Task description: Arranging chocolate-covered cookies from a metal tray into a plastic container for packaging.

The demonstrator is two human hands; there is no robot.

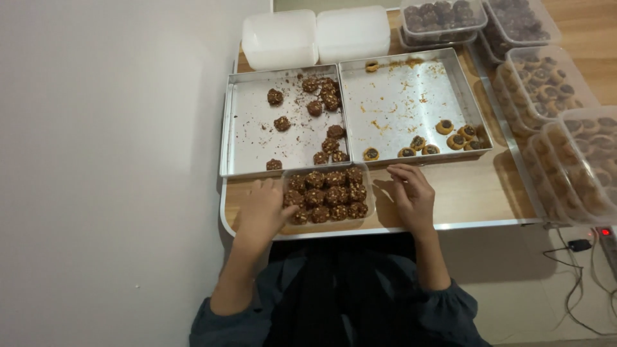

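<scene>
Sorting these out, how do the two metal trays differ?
The left tray holds dark, nut-speckled chocolate balls, mostly toward its right side; the right tray holds pale round cookies with dark centres, mostly along its near edge. Left crumbs are dark, right ones golden. Both are shallow, rectangular, mostly bare metal.

Plain pale wall [109, 160] is filling the whole left side, evenly lit, no windows showing. Low wooden table [482, 193] with a metal edge is sitting against it, wood grain running on to the top right corner. Light floor [514, 289] is showing at lower right, with a power strip [607, 241] and cables [578, 283] lying on it.
</scene>
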